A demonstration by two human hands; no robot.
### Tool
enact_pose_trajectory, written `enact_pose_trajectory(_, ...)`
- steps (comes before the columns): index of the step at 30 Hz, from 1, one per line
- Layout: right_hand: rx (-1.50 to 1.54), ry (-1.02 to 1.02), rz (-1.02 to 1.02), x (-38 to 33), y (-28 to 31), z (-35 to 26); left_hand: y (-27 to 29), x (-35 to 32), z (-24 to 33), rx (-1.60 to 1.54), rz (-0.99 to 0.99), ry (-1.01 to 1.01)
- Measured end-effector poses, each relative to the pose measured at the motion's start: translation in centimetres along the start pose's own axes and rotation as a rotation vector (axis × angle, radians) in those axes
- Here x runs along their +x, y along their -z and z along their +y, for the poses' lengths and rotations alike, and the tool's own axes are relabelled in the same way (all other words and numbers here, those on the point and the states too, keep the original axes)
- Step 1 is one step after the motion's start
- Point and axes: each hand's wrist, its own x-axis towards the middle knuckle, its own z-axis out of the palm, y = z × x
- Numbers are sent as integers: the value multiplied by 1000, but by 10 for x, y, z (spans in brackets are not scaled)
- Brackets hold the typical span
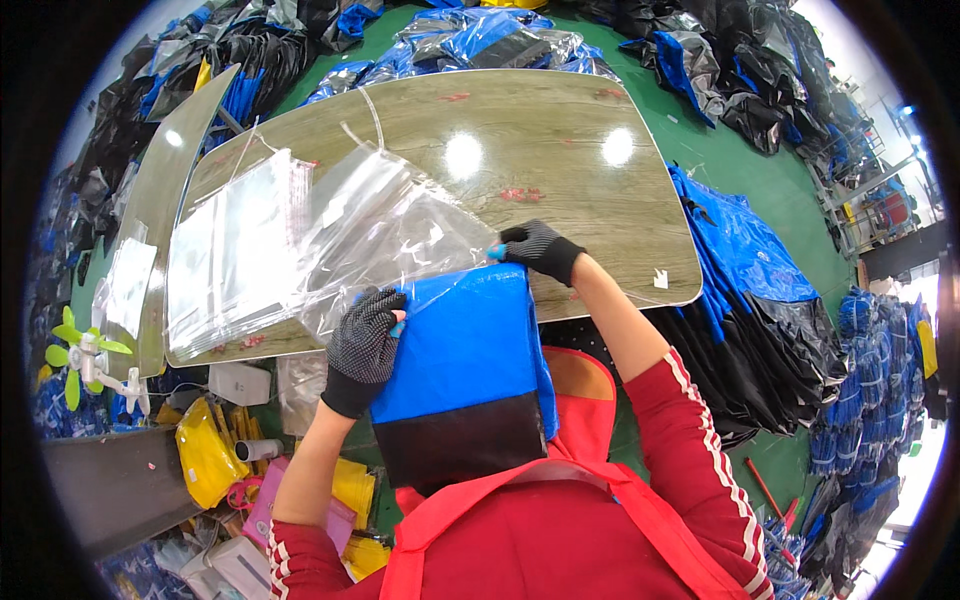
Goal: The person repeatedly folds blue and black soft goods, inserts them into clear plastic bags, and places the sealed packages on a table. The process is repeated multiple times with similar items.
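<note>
A folded blue and black plastic-like sheet lies in front of me at the table's near edge, its black part toward my body. A clear plastic bag overlaps its far edge. My left hand, in a dark dotted glove, is closed at the pack's left edge where the bag's edge meets it. At the pack's far right corner my right hand, gloved alike, pinches the corner together with the bag's edge. Blue shows at its fingertips. The undersides of both grips are hidden.
A stack of clear bags lies on the left of the wood-patterned table. Blue and black sheets hang in a pile at the right. A green fan stands at the left, near yellow packs. More piles ring the green floor.
</note>
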Motion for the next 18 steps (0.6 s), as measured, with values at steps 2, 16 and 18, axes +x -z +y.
enact_pose_trajectory(2, 208, -29, 71, -27, -3, 0, 1, -3, 0, 88, -70, -13)
enact_pose_trajectory(16, -43, 33, 835, -113, -108, 11, -29, -42, -60, -1212, 31, 1125)
enact_pose_trajectory(18, -39, -15, 805, -129, -126, 19, -27, -37, -56, -1322, -41, 1070)
